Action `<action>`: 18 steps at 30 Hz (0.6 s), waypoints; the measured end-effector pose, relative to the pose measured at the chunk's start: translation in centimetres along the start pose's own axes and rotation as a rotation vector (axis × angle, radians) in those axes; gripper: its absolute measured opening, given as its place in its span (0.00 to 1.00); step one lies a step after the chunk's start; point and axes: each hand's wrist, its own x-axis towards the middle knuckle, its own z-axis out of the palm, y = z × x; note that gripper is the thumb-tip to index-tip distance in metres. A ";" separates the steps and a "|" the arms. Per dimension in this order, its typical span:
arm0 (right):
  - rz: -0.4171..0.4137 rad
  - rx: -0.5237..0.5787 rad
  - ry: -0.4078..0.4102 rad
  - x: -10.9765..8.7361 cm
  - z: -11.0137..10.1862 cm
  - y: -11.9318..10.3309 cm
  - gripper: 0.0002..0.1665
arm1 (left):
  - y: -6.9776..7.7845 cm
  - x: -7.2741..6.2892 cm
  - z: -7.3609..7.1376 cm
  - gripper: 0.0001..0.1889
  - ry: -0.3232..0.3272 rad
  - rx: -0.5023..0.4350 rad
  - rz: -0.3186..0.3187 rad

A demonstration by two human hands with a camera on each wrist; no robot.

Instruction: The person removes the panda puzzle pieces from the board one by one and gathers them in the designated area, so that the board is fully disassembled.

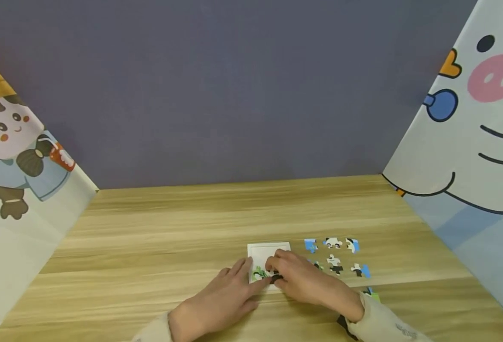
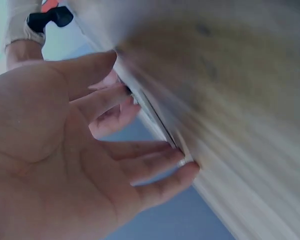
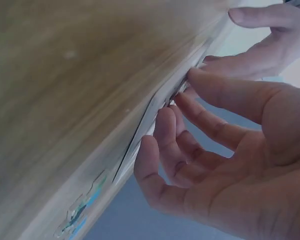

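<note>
A small white puzzle tray [image 1: 269, 245] lies flat on the wooden table, with a green-and-white jigsaw piece [image 1: 258, 273] in its lower left corner. My left hand [image 1: 223, 298] rests along the tray's left side with its fingers fairly straight. Its index finger reaches across the lower edge to a black-and-white jigsaw piece [image 1: 276, 278]. From the right, my right hand [image 1: 304, 280] pinches that piece between thumb and fingers, low in the tray, and partly hides it. In the right wrist view the right thumb [image 3: 230, 95] and fingertips meet close over the tray edge [image 3: 140, 132].
Several loose panda jigsaw pieces lie right of the tray, among them a panda-face piece [image 1: 333, 243], a black-and-white piece [image 1: 334, 264] and a blue-edged piece [image 1: 361, 270]. A green piece [image 1: 374, 296] shows beside the right sleeve. A grey panel [image 1: 234, 95] rises behind the table [image 1: 149, 228].
</note>
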 end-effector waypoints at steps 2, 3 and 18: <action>0.001 0.007 0.007 0.0 0.0 0.1 0.14 | -0.3 -0.1 -0.2 0.30 -0.026 -0.036 -0.023; -0.001 0.008 0.007 0.0 0.0 0.1 0.14 | -0.4 -0.1 -0.3 0.30 -0.032 -0.048 -0.031; 0.046 0.046 -0.028 -0.1 0.0 -0.2 0.15 | -1.0 -0.5 -0.5 0.32 -0.013 -0.035 0.005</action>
